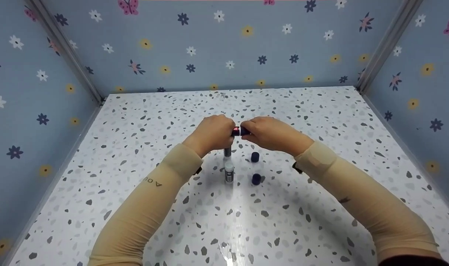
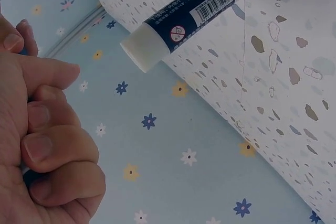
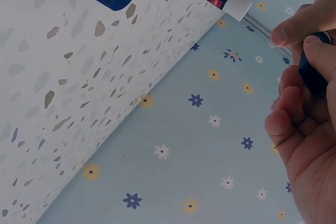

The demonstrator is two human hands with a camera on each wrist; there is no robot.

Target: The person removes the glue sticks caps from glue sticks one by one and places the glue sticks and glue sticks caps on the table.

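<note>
My left hand (image 1: 215,132) grips a glue stick (image 1: 236,131), its fingers curled round the body and hiding most of it. At the stick's right end, my right hand (image 1: 270,133) pinches the dark blue cap (image 1: 244,130); a light band shows between cap and body. In the right wrist view the thumb and fingers close on that blue cap (image 3: 314,74). Below the hands, an uncapped glue stick (image 1: 229,173) with a whitish top stands on the table. Behind it another glue stick (image 1: 227,151) is partly hidden by my left hand.
Two loose dark blue caps, a farther cap (image 1: 254,157) and a nearer cap (image 1: 256,179), lie right of the standing sticks. The speckled white table (image 1: 165,221) is bounded by a flower-patterned back panel (image 1: 209,44) and side panels.
</note>
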